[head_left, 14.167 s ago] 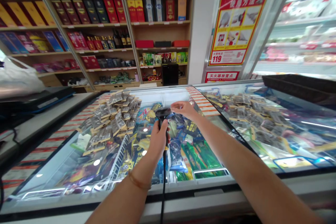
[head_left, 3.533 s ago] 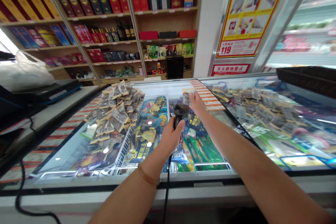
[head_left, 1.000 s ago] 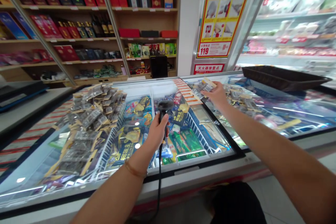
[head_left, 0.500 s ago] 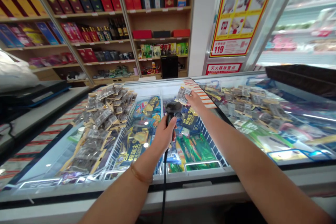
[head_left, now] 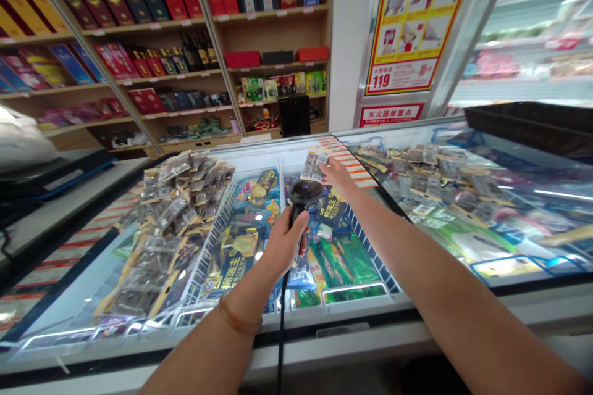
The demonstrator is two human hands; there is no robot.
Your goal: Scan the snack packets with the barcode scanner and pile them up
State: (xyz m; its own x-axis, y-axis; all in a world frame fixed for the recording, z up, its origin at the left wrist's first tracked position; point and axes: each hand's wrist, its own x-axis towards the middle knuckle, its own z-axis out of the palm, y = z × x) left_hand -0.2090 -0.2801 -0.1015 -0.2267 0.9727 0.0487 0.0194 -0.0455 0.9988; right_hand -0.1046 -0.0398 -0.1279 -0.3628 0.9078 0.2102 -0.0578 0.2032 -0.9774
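Holding a barcode scanner (head_left: 306,192) just before a card-backed packet (head_left: 311,165) above a glass-topped freezer (head_left: 356,344).
The left hand (head_left: 286,242) wraps the scanner low down, apparently leaving it free to face the packet; just beyond, the right hand (head_left: 338,176) pinches the packet's edge, seemingly keeping its front uncovered. Heaped packets (head_left: 173,213) lie to the left.

A scanner (head_left: 306,193) sits in my left hand (head_left: 285,241), with the packet (head_left: 312,166) in my right hand (head_left: 337,176) just beyond it. Bags (head_left: 238,262) lie in the freezer (head_left: 338,349) beneath both. One heap (head_left: 169,213) lies left of my hands, a second heap (head_left: 445,174) right, near a tray (head_left: 532,129). Shelves (head_left: 273,36) stand ahead, behind the freezer.
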